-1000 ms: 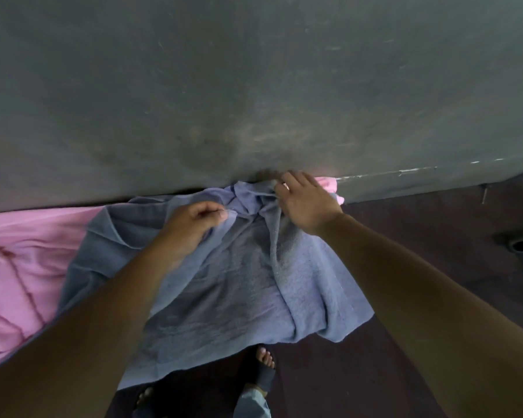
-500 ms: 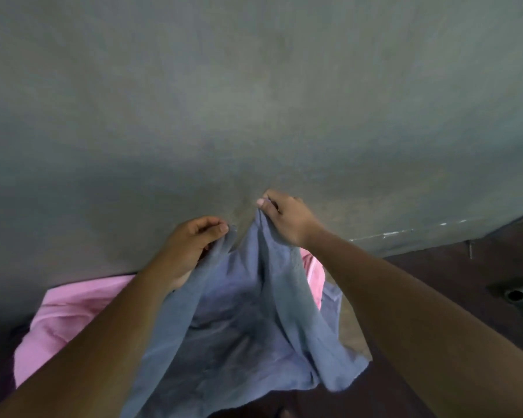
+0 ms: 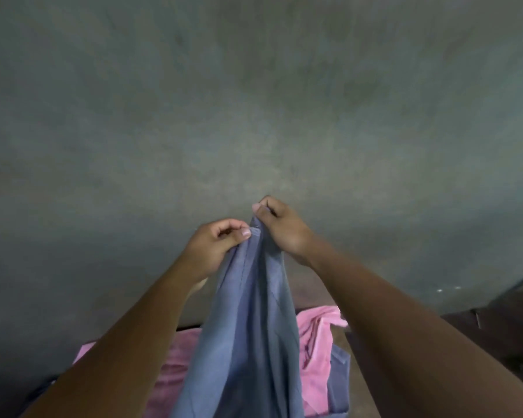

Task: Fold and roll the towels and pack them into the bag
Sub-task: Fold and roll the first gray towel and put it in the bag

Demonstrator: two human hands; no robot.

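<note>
A soft grey-blue cloth towel [image 3: 248,321] is held hanging above a pink towel [image 3: 314,336], its top edge pinched shut by the left hand [image 3: 215,245] and right hand [image 3: 280,227]. Corners should be drawn apart evenly before folding.

Dim, flat light; soft, slightly blurred picture with wide-angle bending at edges.

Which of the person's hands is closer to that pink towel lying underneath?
Neither clearly, perhaps the left. The left hand and right hand are both raised above the pink towel, pinching the top of the blue towel; the left sits slightly lower.
</note>
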